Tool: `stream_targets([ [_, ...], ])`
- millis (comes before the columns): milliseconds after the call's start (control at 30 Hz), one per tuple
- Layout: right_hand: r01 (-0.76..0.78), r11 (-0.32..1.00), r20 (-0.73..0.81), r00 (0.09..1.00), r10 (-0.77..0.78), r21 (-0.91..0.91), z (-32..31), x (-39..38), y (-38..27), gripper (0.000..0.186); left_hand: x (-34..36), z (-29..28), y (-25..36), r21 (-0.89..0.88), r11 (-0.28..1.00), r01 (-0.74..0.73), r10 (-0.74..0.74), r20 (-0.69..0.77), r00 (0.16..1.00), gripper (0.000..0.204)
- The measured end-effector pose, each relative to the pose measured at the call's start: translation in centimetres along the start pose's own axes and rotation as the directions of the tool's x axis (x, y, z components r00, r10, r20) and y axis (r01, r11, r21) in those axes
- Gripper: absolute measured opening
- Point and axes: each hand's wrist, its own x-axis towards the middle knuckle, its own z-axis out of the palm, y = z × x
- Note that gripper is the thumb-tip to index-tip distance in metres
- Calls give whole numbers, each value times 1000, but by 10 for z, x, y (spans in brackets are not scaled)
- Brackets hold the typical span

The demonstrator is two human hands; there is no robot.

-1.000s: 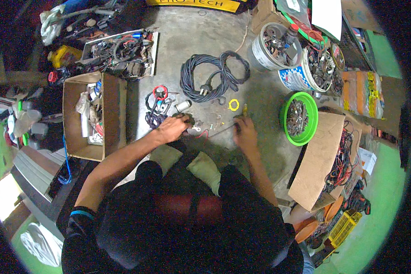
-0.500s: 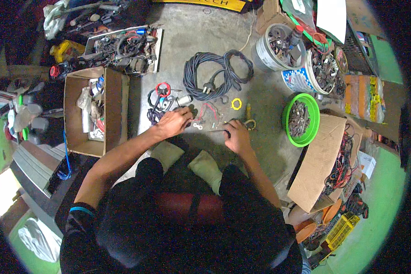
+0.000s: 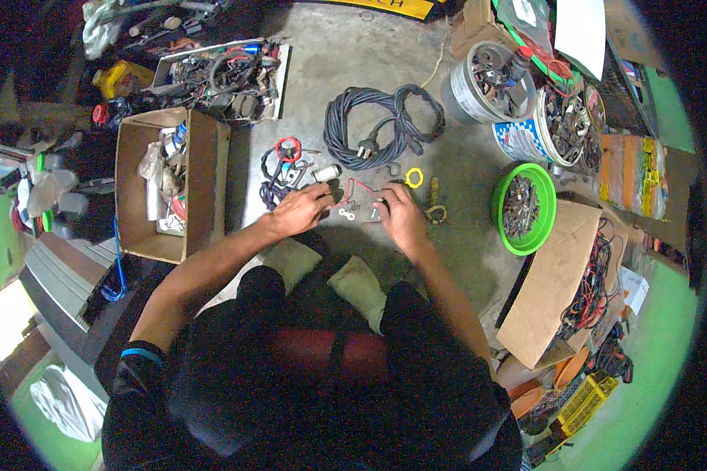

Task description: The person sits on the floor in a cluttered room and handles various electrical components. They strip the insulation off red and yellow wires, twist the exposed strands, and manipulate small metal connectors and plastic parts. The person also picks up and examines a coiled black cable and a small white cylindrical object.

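My left hand is low over the floor with its fingers curled together. A small dark piece shows at its fingertips, too unclear to name. Beside that hand lie a silver cylindrical part, a red ring and a bundle of dark cable. My right hand reaches down with bent fingers pressed together, and what they hold is hidden. A thin red wire runs along the floor to its fingertips. Between the hands lie a small pale link-shaped piece and other bits. A yellow ring rests just beyond the right hand.
A coiled black power cord lies ahead. A cardboard box and a tray of parts stand at left. A green basin of metal pieces, buckets and an open carton of wires stand at right.
My right hand has moved forward, off the thin dark rod near its fingers, to the end of the red wire. The left hand stays nearly in place. The whole view has shifted slightly.
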Motion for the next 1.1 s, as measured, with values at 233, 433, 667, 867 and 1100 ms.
stream_targets([
  [233,-54,999,54,997,54,-3,12,0,8,19,-3,1,1,-5,999,44,-44,13,999,26],
  [433,-319,915,40,947,319,248,10,-14,12,20,-2,9,0,-7,999,33,-33,-22,999,21],
  [667,-477,655,-141,736,663,586,-35,-19,18,24,2,8,3,-40,999,24,-26,-57,998,19],
  [867,-360,668,-529,416,740,651,-142,-32,68,26,2,1,17,-101,994,-41,31,-94,995,27],
  [1100,-532,757,-722,682,118,-379,-165,-52,106,44,17,-7,46,-198,961,-195,142,-252,957,27],
])
